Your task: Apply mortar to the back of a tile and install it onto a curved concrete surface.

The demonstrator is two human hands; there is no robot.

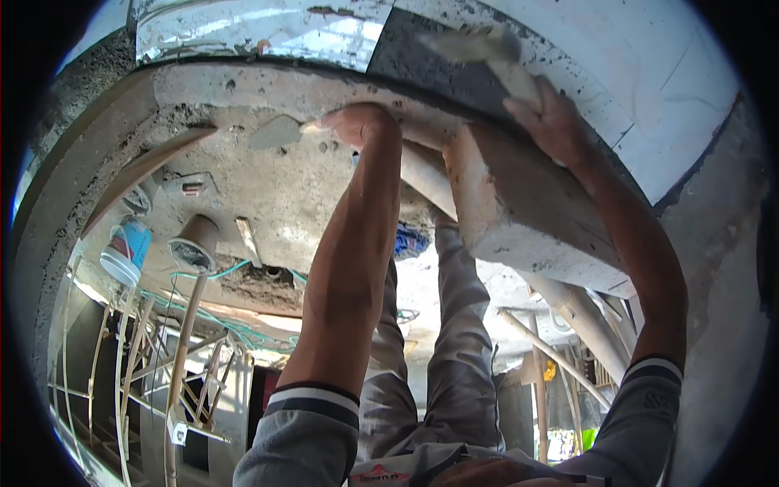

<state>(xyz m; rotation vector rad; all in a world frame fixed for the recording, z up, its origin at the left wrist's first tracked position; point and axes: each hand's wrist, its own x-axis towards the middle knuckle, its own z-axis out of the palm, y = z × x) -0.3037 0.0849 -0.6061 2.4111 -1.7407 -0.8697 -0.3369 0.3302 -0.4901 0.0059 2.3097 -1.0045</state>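
Grey-bladed and narrow at its tip, the trowel (276, 134) lies almost crosswise before us, its long axis tipped slightly down to the left, its point aimed left and its pale handle running right into our left hand (357, 123). That hand is closed around the handle, just beside the near face of the concrete ledge (243, 85); we cannot tell whether the blade touches the concrete behind it. Our right hand (552, 122) grips the pale handle of a second tool (515, 81); the handle slants up and left, and the blurred head reaches left over a dark grey patch (410, 61) beside white panels (641, 49). Nearer us, a thick concrete block (535, 211) juts out below the right hand. Farther left are a blue-and-white bucket (128, 250) and an open-ended tan cylinder (195, 241).
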